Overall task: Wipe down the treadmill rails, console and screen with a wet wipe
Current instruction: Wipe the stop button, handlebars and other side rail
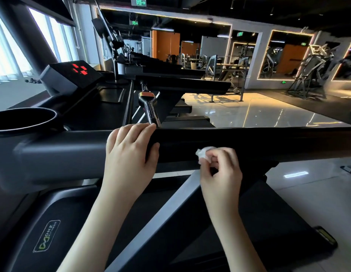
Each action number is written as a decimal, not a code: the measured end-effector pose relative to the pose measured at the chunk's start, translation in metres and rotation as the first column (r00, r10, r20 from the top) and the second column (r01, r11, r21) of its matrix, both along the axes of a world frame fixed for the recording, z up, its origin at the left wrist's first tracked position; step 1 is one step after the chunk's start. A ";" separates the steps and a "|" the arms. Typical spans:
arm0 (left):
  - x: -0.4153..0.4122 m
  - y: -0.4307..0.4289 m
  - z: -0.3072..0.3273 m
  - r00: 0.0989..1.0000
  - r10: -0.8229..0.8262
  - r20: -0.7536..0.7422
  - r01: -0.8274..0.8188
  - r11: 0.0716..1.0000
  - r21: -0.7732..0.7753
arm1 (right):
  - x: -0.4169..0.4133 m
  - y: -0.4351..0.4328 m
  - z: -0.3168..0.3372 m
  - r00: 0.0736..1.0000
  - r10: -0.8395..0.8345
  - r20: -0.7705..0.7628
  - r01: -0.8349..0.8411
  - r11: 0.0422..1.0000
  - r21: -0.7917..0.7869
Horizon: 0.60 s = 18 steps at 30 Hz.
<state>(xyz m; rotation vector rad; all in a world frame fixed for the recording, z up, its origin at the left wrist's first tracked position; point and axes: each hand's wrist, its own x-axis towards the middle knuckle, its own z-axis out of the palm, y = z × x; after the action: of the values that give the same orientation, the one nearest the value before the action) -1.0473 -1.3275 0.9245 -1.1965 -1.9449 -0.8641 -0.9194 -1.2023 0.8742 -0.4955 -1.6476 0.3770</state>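
Note:
A black treadmill side rail [268,142] runs across the middle of the view to the right. My left hand [129,152] grips the rail's left end, fingers over the top and thumb on the near face. My right hand [219,169] pinches a small crumpled white wet wipe [204,155] against the rail's near face, just right of my left hand. The console [104,107] lies to the upper left, with a tilted screen panel [76,72] showing red lit segments.
A round cup holder [23,119] sits at the far left. A chrome pulse handle [151,108] juts out behind my left hand. More treadmills line up beyond. The black belt deck [268,222] lies below, and a glossy tiled floor [268,110] with gym machines spreads to the right.

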 end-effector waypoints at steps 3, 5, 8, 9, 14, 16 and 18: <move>-0.002 -0.001 -0.001 1.000 -0.003 -0.022 0.003 1.000 -0.005 | -0.010 -0.017 -0.007 0.995 0.088 0.036 -0.089 0.996 0.018; -0.003 -0.002 -0.001 0.999 -0.013 -0.038 0.012 1.000 -0.005 | -0.010 -0.016 -0.008 0.997 0.073 -0.010 -0.073 0.997 -0.006; -0.005 -0.002 -0.001 0.998 -0.031 -0.053 0.030 0.999 -0.012 | -0.011 -0.018 -0.012 0.993 -0.012 -0.115 0.005 0.998 -0.060; -0.005 -0.003 -0.001 0.998 -0.034 -0.056 0.033 0.999 -0.015 | -0.014 -0.023 -0.014 0.992 -0.021 -0.127 0.013 0.998 -0.064; -0.006 -0.004 -0.001 0.997 -0.029 -0.074 0.026 0.999 -0.033 | -0.024 -0.029 -0.006 0.989 0.004 -0.151 -0.005 1.000 -0.009; -0.006 -0.004 -0.002 0.996 -0.030 -0.078 0.027 0.999 -0.044 | -0.025 -0.020 0.006 0.979 -0.054 -0.196 0.049 0.998 -0.031; -0.007 -0.004 -0.002 0.996 -0.032 -0.085 0.029 0.999 -0.042 | -0.027 -0.016 0.012 0.979 -0.082 -0.188 0.084 0.996 -0.001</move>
<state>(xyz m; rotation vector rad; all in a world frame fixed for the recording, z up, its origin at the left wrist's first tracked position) -1.0540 -1.3310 0.9225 -1.2695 -1.8885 -0.7789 -0.9465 -1.2184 0.8860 -0.5063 -1.4409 0.3449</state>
